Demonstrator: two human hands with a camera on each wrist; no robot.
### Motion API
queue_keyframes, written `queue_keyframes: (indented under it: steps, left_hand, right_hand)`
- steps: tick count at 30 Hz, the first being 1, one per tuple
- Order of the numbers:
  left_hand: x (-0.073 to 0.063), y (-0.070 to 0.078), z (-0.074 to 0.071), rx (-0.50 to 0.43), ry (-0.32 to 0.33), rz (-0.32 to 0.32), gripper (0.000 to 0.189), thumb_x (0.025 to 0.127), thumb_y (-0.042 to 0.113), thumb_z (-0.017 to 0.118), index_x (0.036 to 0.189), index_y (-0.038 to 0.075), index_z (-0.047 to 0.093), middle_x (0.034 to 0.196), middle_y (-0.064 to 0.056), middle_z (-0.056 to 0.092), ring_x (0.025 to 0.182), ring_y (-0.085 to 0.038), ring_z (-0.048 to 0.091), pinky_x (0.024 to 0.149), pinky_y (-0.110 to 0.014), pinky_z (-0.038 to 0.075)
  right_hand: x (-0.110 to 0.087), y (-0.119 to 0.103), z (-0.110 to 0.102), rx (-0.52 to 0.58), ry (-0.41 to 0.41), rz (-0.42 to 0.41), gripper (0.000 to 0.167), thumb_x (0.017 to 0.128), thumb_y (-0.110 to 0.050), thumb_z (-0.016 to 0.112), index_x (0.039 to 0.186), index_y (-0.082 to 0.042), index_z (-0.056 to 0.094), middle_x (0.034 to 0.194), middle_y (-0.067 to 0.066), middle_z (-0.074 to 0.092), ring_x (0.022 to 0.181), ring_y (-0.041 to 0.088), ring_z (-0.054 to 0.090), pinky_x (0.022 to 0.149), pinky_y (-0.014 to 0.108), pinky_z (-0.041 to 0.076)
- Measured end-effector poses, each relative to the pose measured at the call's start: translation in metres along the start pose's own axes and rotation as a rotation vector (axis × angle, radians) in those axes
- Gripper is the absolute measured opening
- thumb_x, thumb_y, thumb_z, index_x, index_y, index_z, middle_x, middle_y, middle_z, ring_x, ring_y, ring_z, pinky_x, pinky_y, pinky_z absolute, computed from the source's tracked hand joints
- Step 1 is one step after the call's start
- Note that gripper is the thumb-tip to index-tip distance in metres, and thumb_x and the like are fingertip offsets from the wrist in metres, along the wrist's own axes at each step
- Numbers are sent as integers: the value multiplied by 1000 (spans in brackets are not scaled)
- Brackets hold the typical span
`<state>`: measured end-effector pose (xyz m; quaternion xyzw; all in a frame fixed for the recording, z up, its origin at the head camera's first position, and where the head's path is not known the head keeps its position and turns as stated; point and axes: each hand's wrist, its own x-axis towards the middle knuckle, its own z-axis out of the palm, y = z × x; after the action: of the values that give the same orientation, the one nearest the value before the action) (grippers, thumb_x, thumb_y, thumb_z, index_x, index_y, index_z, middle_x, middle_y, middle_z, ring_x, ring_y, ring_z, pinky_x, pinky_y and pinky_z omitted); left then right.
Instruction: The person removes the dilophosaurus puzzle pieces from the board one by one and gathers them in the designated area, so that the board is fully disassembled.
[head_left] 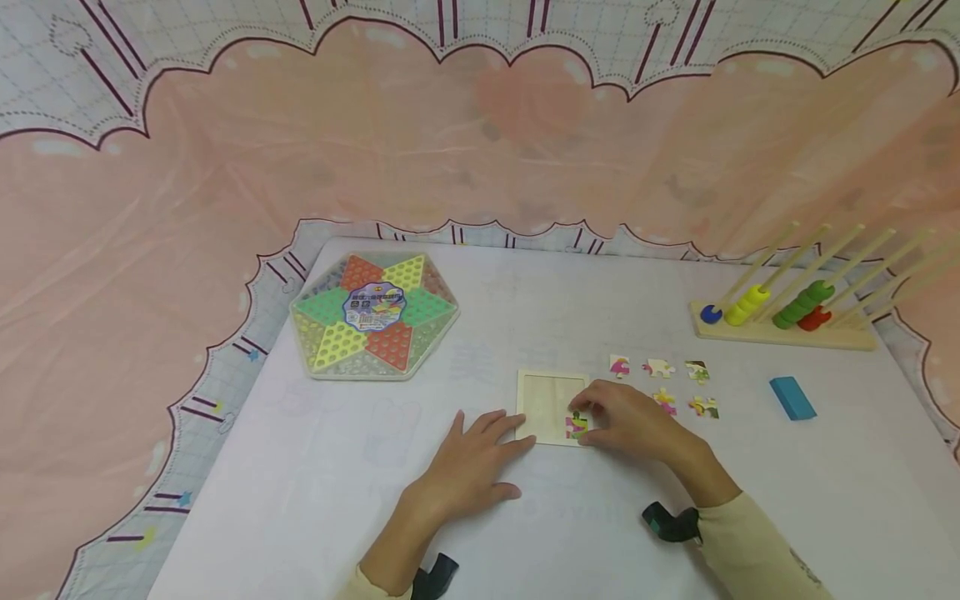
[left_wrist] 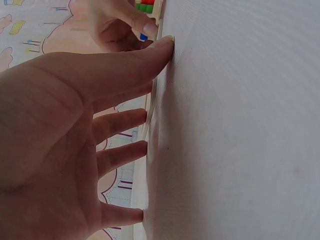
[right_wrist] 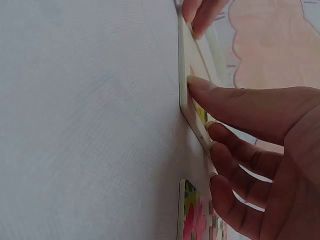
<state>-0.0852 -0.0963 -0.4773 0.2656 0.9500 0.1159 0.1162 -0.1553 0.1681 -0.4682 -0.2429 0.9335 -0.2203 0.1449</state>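
A square wooden puzzle frame point(head_left: 553, 380) lies on the white table. In its near right corner is a colourful jigsaw piece point(head_left: 576, 427). My right hand point(head_left: 626, 419) reaches in from the right, its thumb and curled fingers at opposite edges of that piece. In the right wrist view the thumb point(right_wrist: 205, 87) sits at the frame's rim. My left hand point(head_left: 472, 468) is spread out, with straight fingertips touching the frame's left edge and the table. Several loose jigsaw pieces point(head_left: 659, 367) lie right of the frame, partly behind my right hand.
A hexagonal Chinese checkers box point(head_left: 375, 337) is at the back left. A wooden bead abacus point(head_left: 783, 333) with upright rods stands at the back right. Nearer on the right lies a blue block point(head_left: 792, 398). A patterned cloth point(head_left: 420, 133) hangs behind the table.
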Motion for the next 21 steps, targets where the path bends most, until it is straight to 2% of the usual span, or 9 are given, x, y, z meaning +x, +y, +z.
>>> queue_keyframes:
  steps: [5,12,18,21]
  left_hand:
    - [0,0,0,-1,1,0,65,85,45,80,145,32,58,161,3,45,151,-26,40,116,-72,32]
    - [0,1,-1,-2,9,2,64,84,44,80,144,31,60,161,3,46,151,-27,40,116,-72,32]
    - [0,1,-1,1,21,8,64,84,44,81,143,30,60,160,2,47,149,-27,42,115,-72,33]
    - [0,1,-1,4,13,3,64,84,45,80,144,31,59,161,3,46,150,-26,41,116,-72,32]
  right_hand:
    - [1,0,1,-4,-12,12,35,80,-26,88,111,-19,74,99,-9,68,92,8,56,87,31,55]
    - [2,-1,1,7,-32,15,27,81,-25,87,105,-21,75,101,-7,70,95,11,59,96,41,57]
    - [3,-1,0,4,-18,-7,26,80,-26,87,103,-21,74,106,-4,66,92,10,55,85,30,54]
    - [4,-1,-1,12,-27,-11,27,80,-25,87,102,-21,72,102,-5,65,90,10,54,82,28,52]
